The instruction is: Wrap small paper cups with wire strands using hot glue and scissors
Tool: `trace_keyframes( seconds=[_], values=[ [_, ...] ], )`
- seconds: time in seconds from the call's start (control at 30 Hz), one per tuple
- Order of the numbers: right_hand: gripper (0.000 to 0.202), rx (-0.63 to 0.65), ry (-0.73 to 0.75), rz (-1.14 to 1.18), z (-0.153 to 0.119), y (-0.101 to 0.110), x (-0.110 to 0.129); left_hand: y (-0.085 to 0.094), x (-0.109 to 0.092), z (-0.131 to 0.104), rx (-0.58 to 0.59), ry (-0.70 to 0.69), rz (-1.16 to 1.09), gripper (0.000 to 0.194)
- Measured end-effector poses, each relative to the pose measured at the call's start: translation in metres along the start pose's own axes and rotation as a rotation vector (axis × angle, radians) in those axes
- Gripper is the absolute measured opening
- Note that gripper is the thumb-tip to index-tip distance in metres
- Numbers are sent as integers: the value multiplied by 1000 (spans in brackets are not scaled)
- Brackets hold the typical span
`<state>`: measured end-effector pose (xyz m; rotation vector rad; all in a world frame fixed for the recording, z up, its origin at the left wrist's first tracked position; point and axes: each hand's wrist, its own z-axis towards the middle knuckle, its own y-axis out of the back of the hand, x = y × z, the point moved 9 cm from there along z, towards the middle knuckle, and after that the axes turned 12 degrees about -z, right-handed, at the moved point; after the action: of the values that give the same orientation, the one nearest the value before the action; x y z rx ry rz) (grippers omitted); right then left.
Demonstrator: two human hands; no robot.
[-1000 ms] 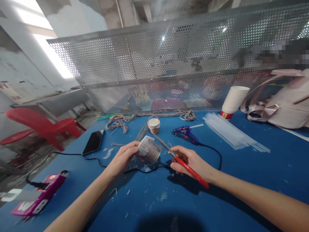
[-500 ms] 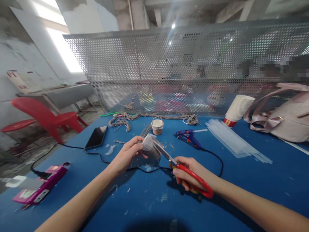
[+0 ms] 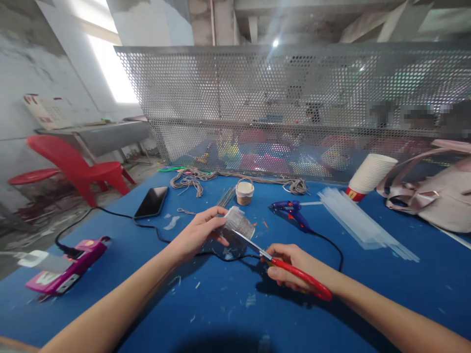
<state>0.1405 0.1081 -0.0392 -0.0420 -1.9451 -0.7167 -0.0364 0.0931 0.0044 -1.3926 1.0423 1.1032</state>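
My left hand [image 3: 206,226] pinches a small cup-shaped piece [image 3: 243,225] between thumb and fingers. Its side looks covered in grey cord, with whitish material at the end near my fingertips. My right hand [image 3: 294,267] is wrapped around the red-handled scissors [image 3: 300,275]. Their blades point up and left, tips lying against or just in front of the piece; whether they touch it I cannot tell. Behind the piece stands a little basket [image 3: 244,195] with a handle and pale top. Thin grey sticks or wires [image 3: 225,197] lie beside the basket.
A blue glue gun [image 3: 292,212] lies right of centre, its cord crossing under my hands. Translucent sheets [image 3: 362,223], stacked paper cups [image 3: 373,174] and a pink bag [image 3: 445,198] are right. A phone [image 3: 151,202], purple power strip [image 3: 69,269] and grey cord [image 3: 187,181] are left and back.
The scissors have swung lower against the piece and their handles look closer together. More of the piece's grey side shows. The whole view has shifted slightly.
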Motion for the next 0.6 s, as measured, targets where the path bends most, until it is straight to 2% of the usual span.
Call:
trace_keyframes(
  seconds=[0.2, 0.6],
  values=[
    [45, 24, 2, 30, 4, -1, -5, -5, 0, -2, 29, 32, 13, 18],
    [53, 47, -2, -20, 1, 2, 2, -10, 3, -3, 91, 61, 76, 21]
  ],
)
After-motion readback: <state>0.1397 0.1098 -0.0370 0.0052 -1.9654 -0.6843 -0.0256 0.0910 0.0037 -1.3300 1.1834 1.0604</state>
